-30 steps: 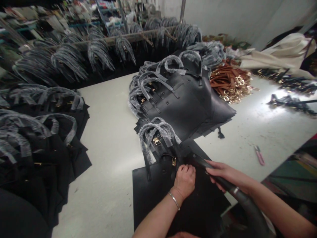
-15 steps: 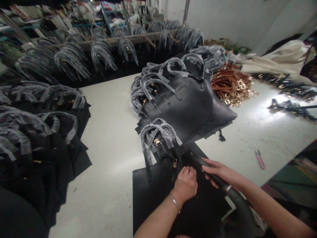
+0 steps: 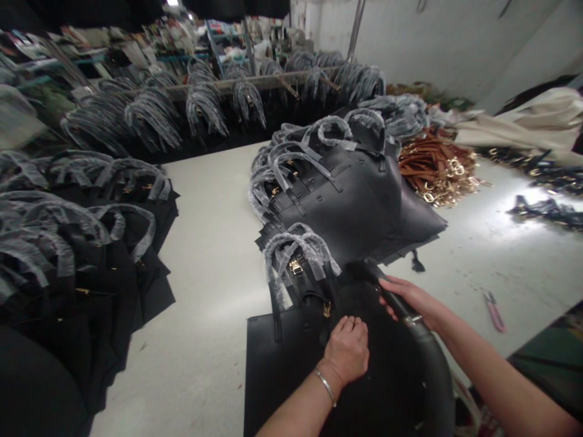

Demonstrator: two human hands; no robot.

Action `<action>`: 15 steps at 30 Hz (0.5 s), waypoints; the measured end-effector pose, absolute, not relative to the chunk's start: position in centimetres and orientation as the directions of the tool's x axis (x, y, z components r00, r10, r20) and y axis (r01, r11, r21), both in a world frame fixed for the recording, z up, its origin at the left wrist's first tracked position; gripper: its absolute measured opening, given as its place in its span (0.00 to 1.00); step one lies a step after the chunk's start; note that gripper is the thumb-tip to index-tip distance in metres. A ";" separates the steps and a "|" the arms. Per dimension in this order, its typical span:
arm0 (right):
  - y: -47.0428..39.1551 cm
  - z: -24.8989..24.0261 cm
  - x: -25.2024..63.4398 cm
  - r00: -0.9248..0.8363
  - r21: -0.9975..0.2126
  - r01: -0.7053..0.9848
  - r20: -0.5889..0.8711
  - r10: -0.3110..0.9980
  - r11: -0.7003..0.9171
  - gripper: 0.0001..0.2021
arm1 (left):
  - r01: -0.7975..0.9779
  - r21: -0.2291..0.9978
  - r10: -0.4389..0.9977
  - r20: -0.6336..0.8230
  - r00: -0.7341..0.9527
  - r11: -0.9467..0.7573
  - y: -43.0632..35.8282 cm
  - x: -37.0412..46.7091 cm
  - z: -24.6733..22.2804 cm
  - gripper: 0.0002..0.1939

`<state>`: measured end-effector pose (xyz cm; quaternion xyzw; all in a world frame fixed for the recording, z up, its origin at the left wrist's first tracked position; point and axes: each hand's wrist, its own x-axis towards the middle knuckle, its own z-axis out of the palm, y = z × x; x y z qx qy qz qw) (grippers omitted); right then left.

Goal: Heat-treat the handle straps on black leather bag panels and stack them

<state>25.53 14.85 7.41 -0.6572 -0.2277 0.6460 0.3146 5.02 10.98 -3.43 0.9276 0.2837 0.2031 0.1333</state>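
Observation:
A black handbag lies flat in front of me, its handles wrapped in clear plastic and gold hardware near the opening. My left hand, wearing a bracelet, is closed with curled fingers at the bag's upper edge; the fingertips are hidden. In my right hand is a black hose with a metal band and a dark nozzle. The nozzle points leftward over the bag's upper right part, behind the left hand. Whether it touches the bag I cannot tell.
More black handbags are piled just beyond, and another pile lies at left. Brown straps with gold buckles, black straps and pink snips lie at right. A rack rail with wrapped handles stands behind the table.
The view has shifted, so the whole scene sits slightly right and lower. Both hands keep nearly the same pose; the hose behind the right hand now hangs more steeply downward.

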 end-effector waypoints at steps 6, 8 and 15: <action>13.8 8.5 25.7 0.065 -0.686 -0.082 -0.728 0.683 -0.723 0.13 | 0.474 0.360 0.580 0.298 0.758 -0.804 11.0 5.0 -3.3 0.24; 13.7 8.5 25.6 0.066 -0.681 -0.090 -0.732 0.678 -0.727 0.13 | 0.472 0.357 0.578 0.308 0.755 -0.806 11.1 5.1 -3.4 0.23; 15.2 8.2 25.9 0.104 -0.702 -0.108 -0.712 0.694 -0.704 0.12 | 0.477 0.370 0.586 0.281 0.760 -0.797 11.0 5.0 -3.2 0.24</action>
